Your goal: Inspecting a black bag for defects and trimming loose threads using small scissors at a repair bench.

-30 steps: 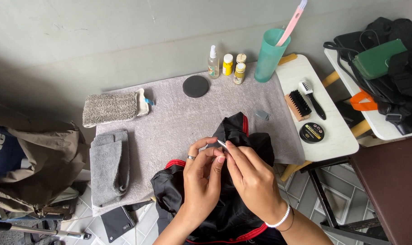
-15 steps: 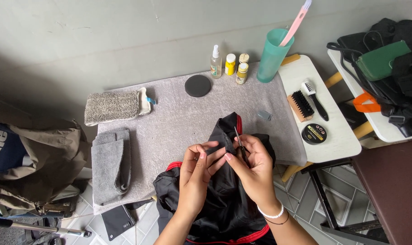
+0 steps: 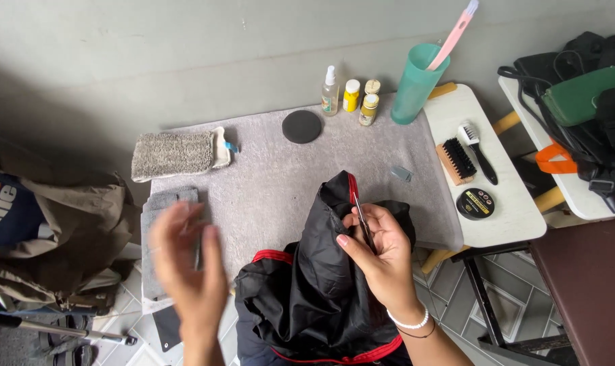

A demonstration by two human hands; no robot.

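On a grey mat (image 3: 273, 183) spread over a table lies a black garment with red trim (image 3: 321, 285), bunched toward the near edge of the mat. The right hand (image 3: 378, 247) rests on top of the garment, its thumb and fingers closed on a fold of the black fabric along with a thin metal tool (image 3: 362, 218), possibly small scissors or tweezers; the view is too small to be sure.

Half a second ago both hands were pinching the fabric together. Now the left hand (image 3: 185, 261) has let go and swung out to the left of the garment, blurred with motion, fingers spread open and holding nothing, hovering above a folded grey towel (image 3: 160, 210).

Beyond the garment, at the far edge of the mat, stand a spray bottle (image 3: 330, 91), small yellow-capped bottles (image 3: 360, 100) and a teal cup (image 3: 416, 81). A black round pad (image 3: 301, 126) lies just left of the bottles. Right of the garment, a white side table (image 3: 511, 210) carries a brush (image 3: 456, 161) and a round black tin (image 3: 475, 203).
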